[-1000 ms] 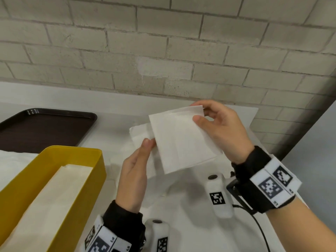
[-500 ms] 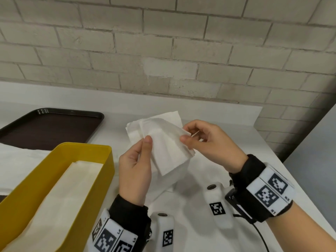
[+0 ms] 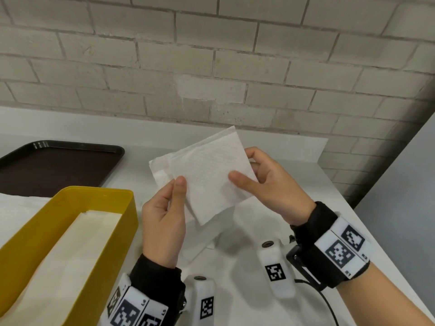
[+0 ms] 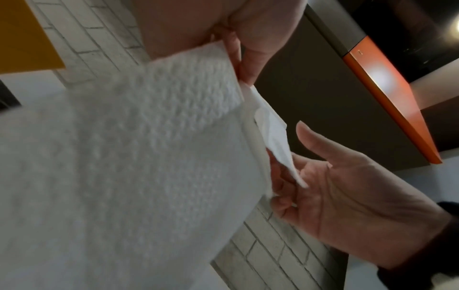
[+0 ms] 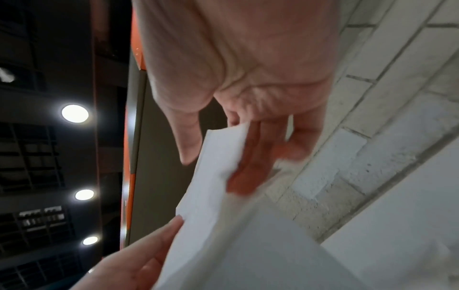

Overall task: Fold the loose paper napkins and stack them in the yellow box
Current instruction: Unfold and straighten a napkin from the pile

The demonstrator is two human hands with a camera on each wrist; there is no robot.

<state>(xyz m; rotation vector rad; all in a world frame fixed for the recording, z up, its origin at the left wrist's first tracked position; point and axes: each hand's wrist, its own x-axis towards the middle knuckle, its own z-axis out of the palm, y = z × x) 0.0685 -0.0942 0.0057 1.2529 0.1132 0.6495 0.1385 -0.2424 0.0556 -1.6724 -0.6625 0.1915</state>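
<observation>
A white paper napkin [image 3: 207, 175] is held in the air over the white counter, folded over on itself. My left hand [image 3: 164, 208] pinches its lower left edge with the thumb on top. My right hand [image 3: 270, 184] grips the right edge, thumb across the front and fingers behind. The left wrist view shows the napkin [image 4: 124, 166] close up, with the right hand [image 4: 347, 186] behind it. In the right wrist view the napkin [image 5: 223, 215] runs under my right hand's fingers [image 5: 250, 157]. The yellow box [image 3: 30, 231] stands at lower left, and folded napkins [image 3: 70, 255] lie inside it.
A dark brown tray [image 3: 54, 165] sits at the back left of the counter [image 3: 294, 165]. More white paper [image 3: 18, 208] lies left of the box. A brick wall [image 3: 211, 67] rises behind the counter, whose right edge drops off near my right wrist.
The napkin has gone from one hanging sheet to a bent one, and now lies flattened double between both hands. The right hand dropped and came closer to the left.
</observation>
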